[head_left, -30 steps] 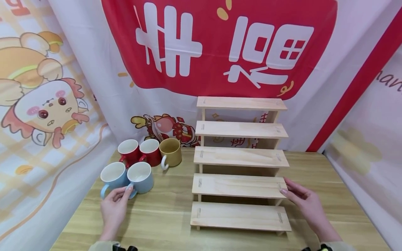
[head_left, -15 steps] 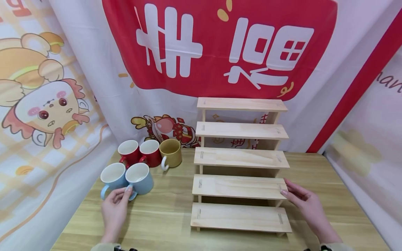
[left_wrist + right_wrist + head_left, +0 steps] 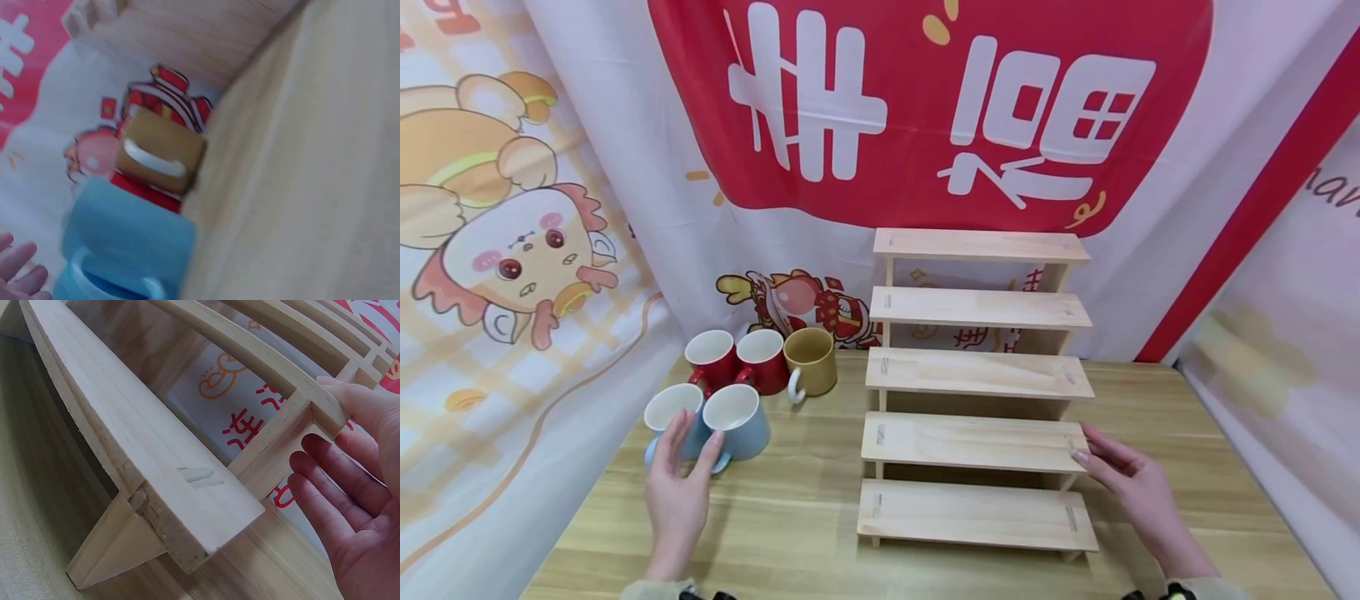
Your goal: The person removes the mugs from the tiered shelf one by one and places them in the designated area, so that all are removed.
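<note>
My left hand (image 3: 677, 504) is spread with thumb and fingers apart, just in front of two light blue mugs. One blue mug (image 3: 748, 433) stands by the thumb; the other blue mug (image 3: 661, 407) is partly hidden behind the fingers. In the left wrist view, only the fingertips of that hand show, beside a blue mug (image 3: 131, 225). My right hand (image 3: 1138, 487) pinches the right end of a step on a pale wooden tiered shelf (image 3: 973, 442). In the right wrist view, its thumb lies on top of that step's end, with a finger below.
Two red mugs (image 3: 766, 375) and a mustard mug (image 3: 820, 375) with a white handle stand in a row behind the blue ones. All rest on a wood-grain table (image 3: 790, 533). Printed cloth (image 3: 820, 217) hangs behind and at both sides.
My left hand's fingers were together at the right blue mug's handle, and that mug shifted slightly. Now they have let go and spread apart. My right hand has stayed at the shelf.
</note>
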The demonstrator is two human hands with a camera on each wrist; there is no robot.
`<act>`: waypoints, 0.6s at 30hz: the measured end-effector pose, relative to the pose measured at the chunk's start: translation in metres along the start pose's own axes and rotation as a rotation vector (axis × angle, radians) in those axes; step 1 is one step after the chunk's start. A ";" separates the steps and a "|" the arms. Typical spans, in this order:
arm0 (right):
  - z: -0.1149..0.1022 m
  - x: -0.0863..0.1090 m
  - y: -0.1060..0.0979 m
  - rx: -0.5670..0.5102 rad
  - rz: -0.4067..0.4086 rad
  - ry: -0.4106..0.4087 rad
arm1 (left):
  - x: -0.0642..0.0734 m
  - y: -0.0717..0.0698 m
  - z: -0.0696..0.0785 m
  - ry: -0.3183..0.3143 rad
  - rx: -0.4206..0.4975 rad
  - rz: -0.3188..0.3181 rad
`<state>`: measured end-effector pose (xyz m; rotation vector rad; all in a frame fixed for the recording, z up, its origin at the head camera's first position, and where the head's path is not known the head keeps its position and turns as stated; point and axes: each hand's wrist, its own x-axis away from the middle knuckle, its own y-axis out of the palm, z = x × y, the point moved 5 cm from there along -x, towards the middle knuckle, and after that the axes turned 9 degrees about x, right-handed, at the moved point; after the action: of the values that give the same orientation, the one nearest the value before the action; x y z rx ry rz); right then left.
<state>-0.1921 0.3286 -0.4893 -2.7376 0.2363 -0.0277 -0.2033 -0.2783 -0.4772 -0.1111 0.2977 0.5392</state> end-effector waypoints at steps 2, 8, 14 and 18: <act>0.000 0.000 0.000 -0.003 0.001 -0.001 | 0.000 0.005 0.013 0.055 -0.018 -0.061; 0.001 0.000 0.001 -0.013 -0.002 -0.008 | -0.003 0.026 0.039 0.168 -0.177 -0.338; 0.000 0.000 0.001 -0.008 -0.006 -0.006 | -0.010 0.058 0.052 0.360 -0.410 -0.560; -0.001 0.001 0.002 0.001 -0.001 -0.002 | -0.016 0.075 0.057 0.456 -0.566 -0.645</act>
<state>-0.1918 0.3263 -0.4897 -2.7362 0.2341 -0.0254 -0.2416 -0.2115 -0.4201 -0.8562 0.5193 -0.0677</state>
